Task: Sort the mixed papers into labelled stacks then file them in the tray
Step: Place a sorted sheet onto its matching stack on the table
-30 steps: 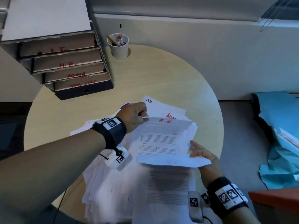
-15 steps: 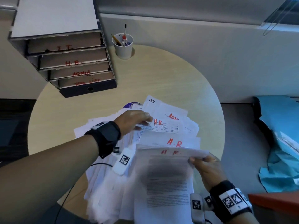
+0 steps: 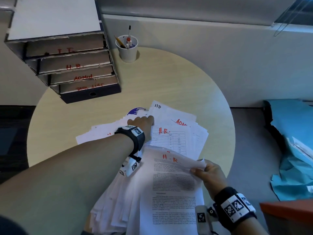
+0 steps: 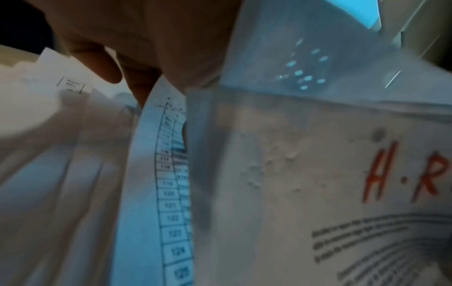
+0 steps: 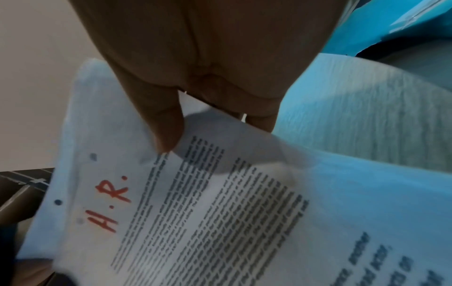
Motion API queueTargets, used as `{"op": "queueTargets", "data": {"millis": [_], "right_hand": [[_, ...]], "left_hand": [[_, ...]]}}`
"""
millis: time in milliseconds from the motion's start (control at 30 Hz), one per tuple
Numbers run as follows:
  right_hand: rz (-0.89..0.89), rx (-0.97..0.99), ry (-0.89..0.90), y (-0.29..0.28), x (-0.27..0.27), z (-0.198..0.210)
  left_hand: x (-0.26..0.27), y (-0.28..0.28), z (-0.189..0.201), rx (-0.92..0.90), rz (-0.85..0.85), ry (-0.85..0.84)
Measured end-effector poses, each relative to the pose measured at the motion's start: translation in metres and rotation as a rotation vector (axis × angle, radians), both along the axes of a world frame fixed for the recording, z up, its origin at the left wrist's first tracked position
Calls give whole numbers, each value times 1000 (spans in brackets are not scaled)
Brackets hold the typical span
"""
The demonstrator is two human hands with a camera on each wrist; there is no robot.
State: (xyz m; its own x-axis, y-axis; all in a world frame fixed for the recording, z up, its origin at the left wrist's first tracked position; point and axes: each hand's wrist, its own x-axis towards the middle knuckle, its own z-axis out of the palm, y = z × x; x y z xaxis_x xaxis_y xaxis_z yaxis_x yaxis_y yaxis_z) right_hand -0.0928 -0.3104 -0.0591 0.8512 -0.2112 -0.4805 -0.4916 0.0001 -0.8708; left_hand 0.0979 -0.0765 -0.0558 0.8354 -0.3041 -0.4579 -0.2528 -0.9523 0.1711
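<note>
A loose pile of white papers (image 3: 189, 133) marked H.R. and ADMIN in red covers the near half of the round table (image 3: 160, 78). My right hand (image 3: 198, 168) pinches the upper right corner of a text sheet marked H.R. (image 3: 172, 180), thumb on top (image 5: 168, 135), the sheet (image 5: 195, 212) lying over the near stack. My left hand (image 3: 147, 121) reaches to the far edge of the pile, fingers curled. In the left wrist view one fingertip (image 4: 140, 94) tucks behind the edge of a numbered table sheet (image 4: 168, 193). The cardboard tray (image 3: 89, 94) at the far left has slots labelled I.T., H.R., ADMIN and TASK LIST.
A white cup of pens (image 3: 127, 48) stands at the table's far edge beside the tray. A purple disc (image 3: 135, 110) peeks from under the pile. Blue sheeting (image 3: 294, 133) lies to the right off the table, with an orange-red surface (image 3: 288, 212) at the lower right.
My left hand let go of the H.R. text sheet and moved away to the pile's far edge. My right hand unfolded that sheet and drew it nearer, over the near stack.
</note>
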Motion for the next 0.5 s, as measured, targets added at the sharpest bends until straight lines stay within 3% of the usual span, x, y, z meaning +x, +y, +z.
{"op": "queueTargets", "data": {"millis": [167, 333, 433, 500], "right_hand": [[-22, 16, -10, -4, 0, -4], [-52, -7, -37, -10, -3, 3], [-62, 0, -106, -11, -5, 6], [-48, 8, -105, -12, -5, 6]], "left_hand": [[6, 10, 14, -80, -59, 3], [-13, 31, 35, -462, -236, -67], [-48, 49, 52, -611, -425, -70], [-67, 59, 58, -661, -429, 3]]}}
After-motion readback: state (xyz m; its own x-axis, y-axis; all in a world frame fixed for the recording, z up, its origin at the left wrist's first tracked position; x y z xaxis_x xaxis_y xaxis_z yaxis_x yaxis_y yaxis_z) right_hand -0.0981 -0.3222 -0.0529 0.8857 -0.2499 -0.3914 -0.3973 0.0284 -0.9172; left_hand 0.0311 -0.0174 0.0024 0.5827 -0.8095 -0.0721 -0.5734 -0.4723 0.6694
